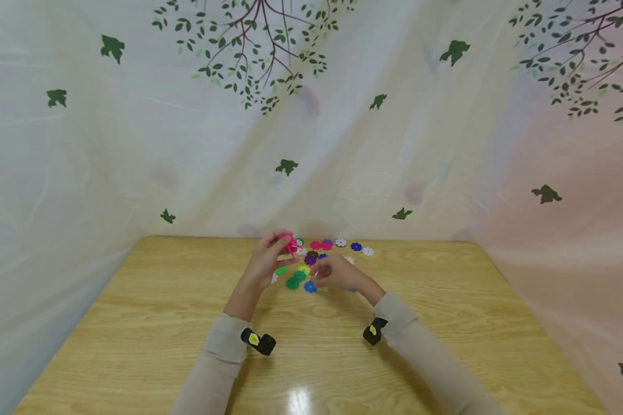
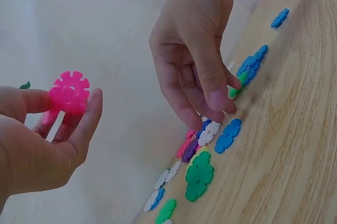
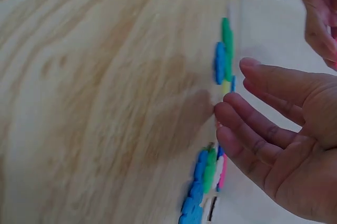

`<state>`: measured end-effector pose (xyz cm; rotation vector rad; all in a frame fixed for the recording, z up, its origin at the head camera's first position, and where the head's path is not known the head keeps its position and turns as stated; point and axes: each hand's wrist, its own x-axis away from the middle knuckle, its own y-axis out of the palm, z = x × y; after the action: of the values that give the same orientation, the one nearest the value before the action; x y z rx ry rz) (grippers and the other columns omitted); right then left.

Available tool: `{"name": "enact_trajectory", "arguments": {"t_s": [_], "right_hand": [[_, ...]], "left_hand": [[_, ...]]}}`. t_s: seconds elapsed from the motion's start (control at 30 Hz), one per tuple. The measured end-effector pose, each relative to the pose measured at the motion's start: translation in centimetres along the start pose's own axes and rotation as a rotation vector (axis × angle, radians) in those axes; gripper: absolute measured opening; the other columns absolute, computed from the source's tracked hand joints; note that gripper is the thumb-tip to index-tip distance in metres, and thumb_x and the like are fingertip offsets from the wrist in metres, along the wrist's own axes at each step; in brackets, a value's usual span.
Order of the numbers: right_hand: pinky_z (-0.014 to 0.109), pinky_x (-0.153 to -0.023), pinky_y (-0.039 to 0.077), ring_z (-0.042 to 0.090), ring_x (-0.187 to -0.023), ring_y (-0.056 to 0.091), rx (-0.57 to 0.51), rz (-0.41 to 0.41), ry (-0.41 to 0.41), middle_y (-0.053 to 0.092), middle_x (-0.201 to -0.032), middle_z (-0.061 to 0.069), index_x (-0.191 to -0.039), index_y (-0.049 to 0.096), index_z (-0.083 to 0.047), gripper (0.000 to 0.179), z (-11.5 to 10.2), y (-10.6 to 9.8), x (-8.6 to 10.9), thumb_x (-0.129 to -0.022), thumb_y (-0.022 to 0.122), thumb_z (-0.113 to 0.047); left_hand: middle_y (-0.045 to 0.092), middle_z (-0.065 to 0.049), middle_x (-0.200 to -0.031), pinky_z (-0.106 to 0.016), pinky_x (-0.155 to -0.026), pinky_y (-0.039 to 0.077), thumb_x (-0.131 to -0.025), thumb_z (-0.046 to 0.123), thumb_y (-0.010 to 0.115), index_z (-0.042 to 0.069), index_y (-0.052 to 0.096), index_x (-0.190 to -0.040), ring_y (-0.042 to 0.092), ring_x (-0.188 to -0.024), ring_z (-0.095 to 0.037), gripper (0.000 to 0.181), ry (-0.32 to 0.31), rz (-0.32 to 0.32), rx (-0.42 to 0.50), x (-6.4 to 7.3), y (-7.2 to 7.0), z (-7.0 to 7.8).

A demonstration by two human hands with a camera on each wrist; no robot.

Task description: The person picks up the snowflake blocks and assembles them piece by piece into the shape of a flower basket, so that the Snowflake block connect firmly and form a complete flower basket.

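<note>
My left hand (image 1: 259, 266) pinches a bright pink build of slotted flower-shaped discs (image 2: 71, 93) between thumb and fingers, raised above the table. At least two pink discs are joined there at an angle. To its right, my right hand (image 1: 338, 272) hovers low over the loose discs, fingers loosely bent and thumb apart from them in the right wrist view, with nothing between them. Right by its fingertips lie a blue disc (image 2: 228, 135) and a white disc (image 2: 209, 133). A green disc (image 2: 200, 176) and a purple disc (image 1: 310, 260) lie close by. Part of the scatter is hidden behind the right hand.
Several more flower discs spread toward the table's back edge, among them a pink disc (image 1: 316, 245), a dark blue disc (image 1: 356, 246) and a white disc (image 1: 368, 252). Behind the wooden table (image 1: 161, 323) hangs a pale curtain (image 1: 213, 173) with leaf prints.
</note>
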<state>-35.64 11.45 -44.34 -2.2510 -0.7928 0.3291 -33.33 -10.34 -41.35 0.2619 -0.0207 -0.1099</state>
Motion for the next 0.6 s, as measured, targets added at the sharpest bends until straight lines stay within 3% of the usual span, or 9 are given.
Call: {"name": "enact_trajectory", "arguments": {"t_s": [0.33,0.47,0.6], "right_hand": [[0.021,-0.067,0.050,0.008,-0.074,0.058,0.135,-0.027,0.019,0.069,-0.083,0.003,-0.098,0.076,-0.004,0.016,-0.2,1.1,-0.9,-0.084,0.082,-0.007],[0.020,-0.068,0.050,0.008,-0.075,0.057,0.126,-0.012,0.028,0.068,-0.084,0.005,-0.093,0.074,-0.004,0.018,-0.1,1.2,-0.7,-0.079,0.085,-0.005],[0.022,-0.072,0.052,0.011,-0.078,0.058,0.046,0.015,0.043,0.068,-0.086,0.007,-0.090,0.069,-0.003,0.021,0.1,1.1,-0.4,-0.076,0.084,0.002]], "left_hand": [[0.061,0.002,-0.098,-0.025,-0.084,0.060,-0.105,0.006,0.052,-0.008,0.056,-0.129,0.062,-0.096,-0.015,0.027,-0.001,0.011,0.047,-0.1,0.1,0.1],[0.063,0.001,-0.098,-0.023,-0.081,0.060,-0.104,0.004,0.053,-0.010,0.056,-0.130,0.063,-0.092,-0.012,0.030,-0.018,0.030,0.044,-0.2,0.1,0.1],[0.063,0.001,-0.100,-0.023,-0.080,0.060,-0.104,0.004,0.053,-0.011,0.056,-0.134,0.063,-0.089,-0.011,0.034,-0.022,0.042,0.028,-0.3,0.1,0.0]]}}
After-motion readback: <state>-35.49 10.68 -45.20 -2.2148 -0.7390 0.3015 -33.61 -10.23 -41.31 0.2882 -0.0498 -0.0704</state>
